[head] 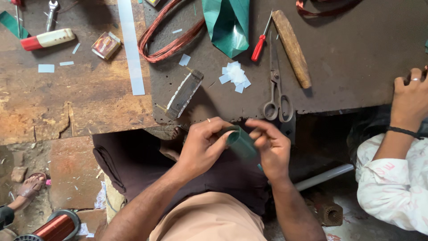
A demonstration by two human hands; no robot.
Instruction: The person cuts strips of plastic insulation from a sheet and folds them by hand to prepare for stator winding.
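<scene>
My left hand (203, 145) and my right hand (269, 145) meet over my lap, just below the workbench edge. Together they hold a small piece of green insulating paper (240, 142), curled into a tube between the fingertips. The left thumb and fingers pinch its left end; the right fingers grip its right side. A ring sits on a left finger. On the bench just above the left hand stands a round metal stator (184, 94) on its edge.
On the dark bench lie scissors (276, 91), a red-handled screwdriver (260, 44), a wooden stick (292, 47), white paper scraps (235, 76), a green paper sheet (227, 24) and copper wire coils (167, 38). Another person's hand (410, 98) rests at right. A copper spool (55, 226) sits on the floor.
</scene>
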